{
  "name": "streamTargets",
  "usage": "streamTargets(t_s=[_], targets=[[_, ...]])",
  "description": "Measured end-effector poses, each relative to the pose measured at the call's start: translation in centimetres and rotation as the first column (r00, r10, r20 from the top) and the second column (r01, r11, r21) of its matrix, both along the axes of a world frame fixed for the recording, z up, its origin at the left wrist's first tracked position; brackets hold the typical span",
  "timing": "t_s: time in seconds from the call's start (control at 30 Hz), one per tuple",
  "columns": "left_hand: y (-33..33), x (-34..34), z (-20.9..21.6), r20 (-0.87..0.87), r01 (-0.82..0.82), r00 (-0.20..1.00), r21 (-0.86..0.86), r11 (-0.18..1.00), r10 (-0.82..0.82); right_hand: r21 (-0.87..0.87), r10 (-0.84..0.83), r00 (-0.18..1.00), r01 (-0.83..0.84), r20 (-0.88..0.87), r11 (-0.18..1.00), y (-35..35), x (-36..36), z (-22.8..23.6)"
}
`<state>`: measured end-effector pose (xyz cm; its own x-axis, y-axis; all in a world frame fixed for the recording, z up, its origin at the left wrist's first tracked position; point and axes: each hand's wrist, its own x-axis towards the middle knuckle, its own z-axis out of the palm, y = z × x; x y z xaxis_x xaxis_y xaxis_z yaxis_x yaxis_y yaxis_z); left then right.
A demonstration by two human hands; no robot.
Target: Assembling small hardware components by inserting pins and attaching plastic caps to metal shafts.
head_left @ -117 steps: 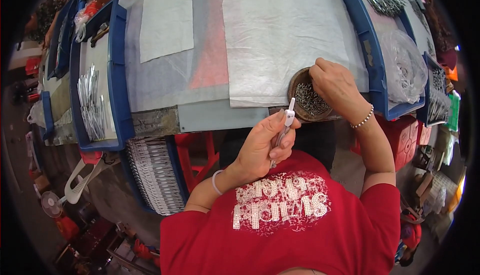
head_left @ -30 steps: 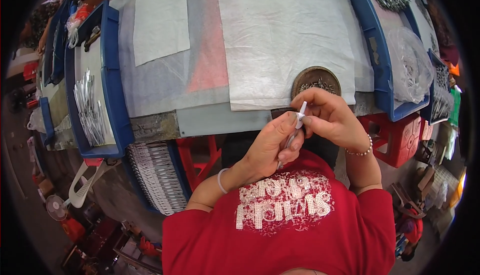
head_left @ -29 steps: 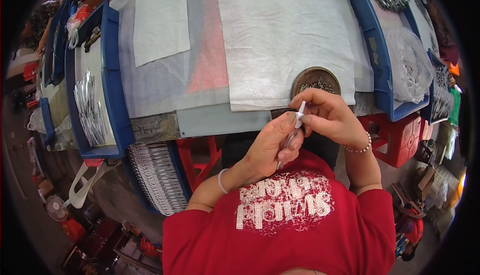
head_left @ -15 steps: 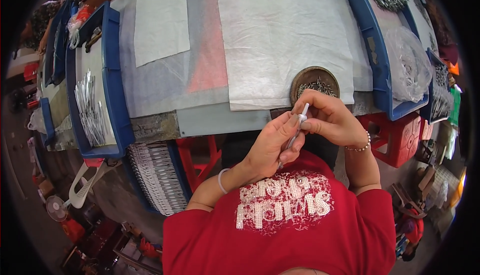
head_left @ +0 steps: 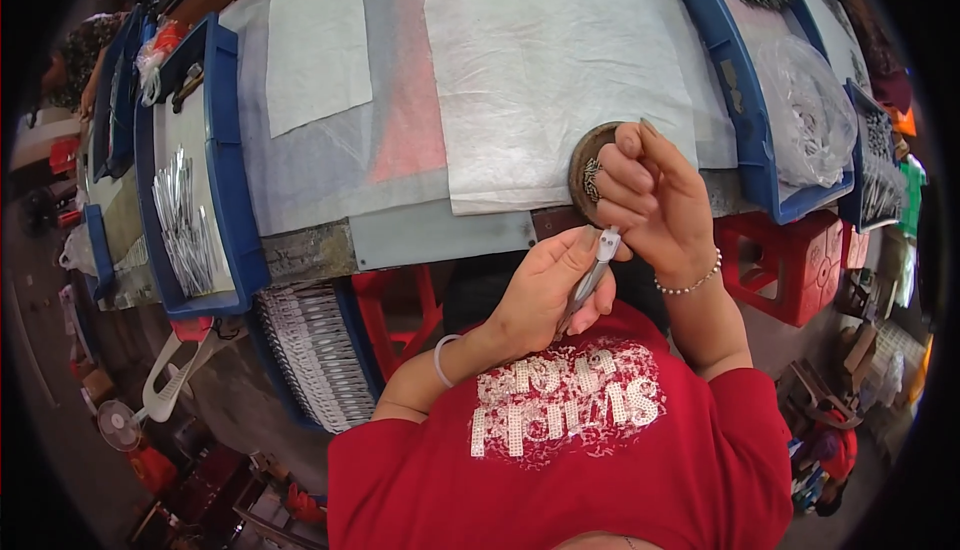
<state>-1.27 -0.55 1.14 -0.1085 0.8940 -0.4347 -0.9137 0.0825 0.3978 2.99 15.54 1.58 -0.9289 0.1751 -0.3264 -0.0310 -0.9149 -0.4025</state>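
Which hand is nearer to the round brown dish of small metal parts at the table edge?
Right. The right hand is raised directly beside and partly over the round brown dish. The left hand sits lower, off the table edge, gripping a slim metal tool.

A workbench (head_left: 400,240) draped in white cloth sheets (head_left: 550,60), flanked by blue trays (head_left: 225,180) of slim metal pieces (head_left: 180,220); a round brown dish (head_left: 585,165) sits at its near edge, beside a clear plastic bag (head_left: 805,125)

Left hand (head_left: 545,295) grips slim metal tool (head_left: 592,275), right hand (head_left: 655,200) pinches its tip, just beside round brown dish (head_left: 585,165) on table edge.
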Motion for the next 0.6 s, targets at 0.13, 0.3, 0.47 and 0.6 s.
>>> streamTargets(t_s=[0.13, 0.3, 0.47, 0.6], targets=[[0.1, 0.3, 0.1, -0.137, 0.05, 0.989, -0.033, 0.998, -0.054, -0.023, 0.031, 0.999, -0.03, 0.029, 0.999, -0.8, -0.3, 1.2], [-0.1, 1.2, 0.0, -0.347, 0.032, 0.938, 0.028, 0.999, -0.02, 0.037, 0.017, 1.0, -0.018, 0.014, 0.999, -1.4, 0.4, 2.2], [0.3, 1.8, -0.3, -0.359, -0.04, 0.931, 0.072, 0.997, 0.063, 0.093, 0.003, 0.997, -0.01, 0.076, 0.996, -1.4, 0.2, 2.2], [0.6, 0.6, 0.1, -0.197, 0.03, 0.98, 0.022, 0.999, -0.025, -0.028, 0.014, 0.999, -0.015, -0.042, 0.999, -0.4, 0.3, 1.5]])
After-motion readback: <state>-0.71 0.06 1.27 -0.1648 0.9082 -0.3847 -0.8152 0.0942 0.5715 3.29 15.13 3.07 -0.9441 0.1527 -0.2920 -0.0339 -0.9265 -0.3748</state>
